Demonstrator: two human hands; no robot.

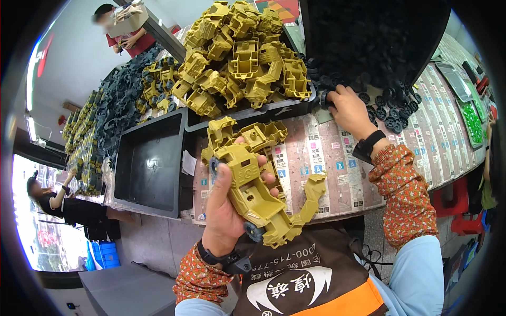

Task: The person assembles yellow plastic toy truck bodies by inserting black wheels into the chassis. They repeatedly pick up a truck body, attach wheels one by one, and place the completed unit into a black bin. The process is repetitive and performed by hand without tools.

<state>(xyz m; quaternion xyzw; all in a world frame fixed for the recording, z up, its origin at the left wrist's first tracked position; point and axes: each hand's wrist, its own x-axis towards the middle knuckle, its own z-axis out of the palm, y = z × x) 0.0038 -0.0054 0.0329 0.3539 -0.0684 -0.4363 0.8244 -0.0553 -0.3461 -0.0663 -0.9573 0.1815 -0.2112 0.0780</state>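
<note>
In my left hand (219, 213) is a mustard-yellow plastic toy vehicle body (252, 192), tilted over the table's front edge. My fingers wrap round it, and dark wheels (254, 231) show on its left side. My right hand (352, 111) reaches to the far side of the table, its fingers closed on a black toy wheel (325, 99) at the edge of a heap of loose black wheels (392, 109). More yellow vehicle bodies (266, 134) lie on the table just behind the held one, partly hidden by it and by my left hand.
Yellow bodies (245, 58) rise high over a black tray (253, 117). Left of it stands a black bin (153, 163). A large dark container (369, 42) is behind the wheels. Dark parts (118, 97) cover the left table. Two people work at left; red stools (466, 224) stand right.
</note>
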